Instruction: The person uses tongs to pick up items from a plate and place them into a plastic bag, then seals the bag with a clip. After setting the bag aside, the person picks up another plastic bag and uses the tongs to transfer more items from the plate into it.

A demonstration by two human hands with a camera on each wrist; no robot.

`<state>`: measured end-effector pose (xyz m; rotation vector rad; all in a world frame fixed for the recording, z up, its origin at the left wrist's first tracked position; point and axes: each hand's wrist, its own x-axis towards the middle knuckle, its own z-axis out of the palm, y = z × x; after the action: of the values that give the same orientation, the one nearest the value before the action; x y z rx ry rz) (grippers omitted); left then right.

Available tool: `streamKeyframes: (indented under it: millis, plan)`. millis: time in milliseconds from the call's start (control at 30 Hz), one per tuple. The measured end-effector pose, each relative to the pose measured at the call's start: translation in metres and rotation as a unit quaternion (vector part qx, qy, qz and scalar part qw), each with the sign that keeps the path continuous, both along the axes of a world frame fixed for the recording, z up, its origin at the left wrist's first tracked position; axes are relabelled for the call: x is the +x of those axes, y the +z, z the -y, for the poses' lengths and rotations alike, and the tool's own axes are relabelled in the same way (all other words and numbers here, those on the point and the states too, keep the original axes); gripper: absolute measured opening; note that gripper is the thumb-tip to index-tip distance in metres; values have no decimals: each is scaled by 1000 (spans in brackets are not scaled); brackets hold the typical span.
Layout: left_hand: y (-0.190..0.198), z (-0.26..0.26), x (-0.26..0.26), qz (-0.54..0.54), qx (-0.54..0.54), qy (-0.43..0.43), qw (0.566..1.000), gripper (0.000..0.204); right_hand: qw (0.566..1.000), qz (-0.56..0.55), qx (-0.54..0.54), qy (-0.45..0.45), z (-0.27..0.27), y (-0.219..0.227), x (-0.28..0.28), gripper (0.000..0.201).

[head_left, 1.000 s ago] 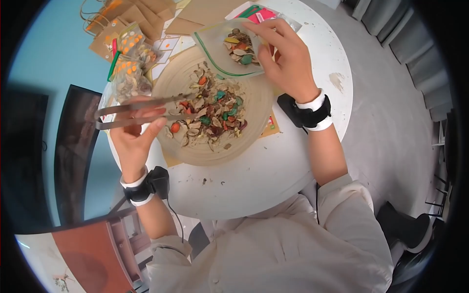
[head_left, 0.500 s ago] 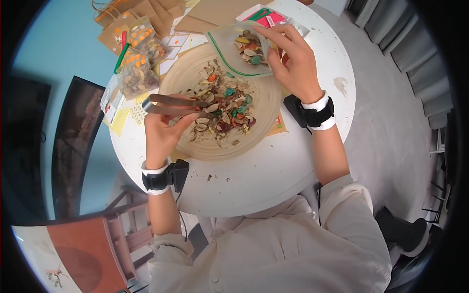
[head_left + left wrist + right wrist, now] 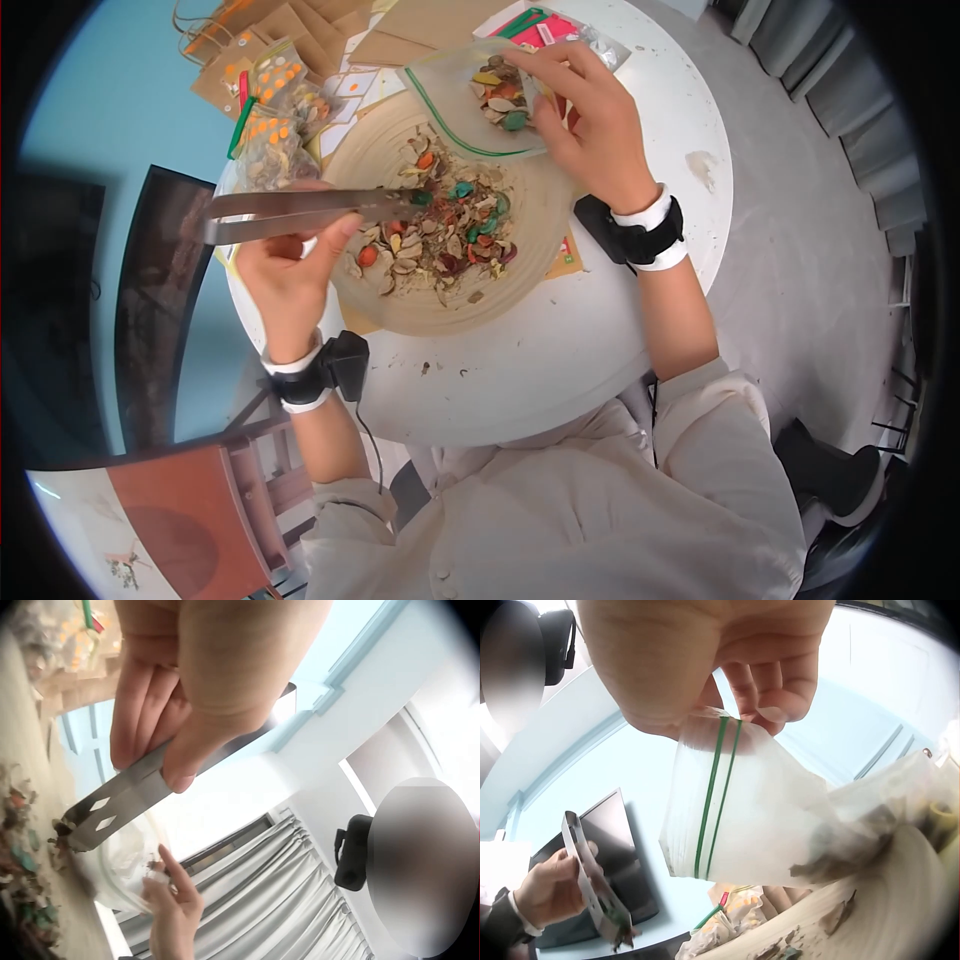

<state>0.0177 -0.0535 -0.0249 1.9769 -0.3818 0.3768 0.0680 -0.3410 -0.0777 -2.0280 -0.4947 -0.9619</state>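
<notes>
Round plate [image 3: 542, 228] carries the dried-petal pile [image 3: 448, 235], zip bag [image 3: 450, 90] hangs over its far-right edge, green mouth facing lower-left in head view, pinched by right hand [image 3: 603, 130], and tongs [image 3: 335, 203] span its left side, long axis roughly left-right, tips right over the pile, left hand [image 3: 288, 285] pinching both blades.

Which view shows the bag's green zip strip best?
The right wrist view: the green zip strip sits close and large there, its two lines distinct below the right hand. The head view shows it from above as a curved green line; the left wrist view has the bag small and pale, its strip unclear.
</notes>
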Motion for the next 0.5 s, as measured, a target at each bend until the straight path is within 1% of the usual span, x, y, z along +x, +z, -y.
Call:
streamKeyframes:
  millis: [167,200,300,333,433,467,500]
  plan:
    - [35,45,16,111,-89,-14,990,35,1000,1,7,-17,2,1,0,40]
    - [37,56,20,132,-112,-16,985,35,1000,-1,6,-20,3,3,0,39]
    - [26,83,40,179,-61,-28,982,38,999,8,-15,-31,5,6,-1,40]
    - [14,85,54,195,-66,-78,975,41,999,14,-17,-34,6,6,0,41]
    - [-4,84,55,163,-46,-86,982,40,999,27,-21,-38,7,7,2,41]
    - [-3,76,51,164,-8,-69,984,40,999,26,-20,-38,7,8,1,41]
    - [-2,69,43,131,-45,-62,988,42,999,24,-18,-37,6,7,0,41]
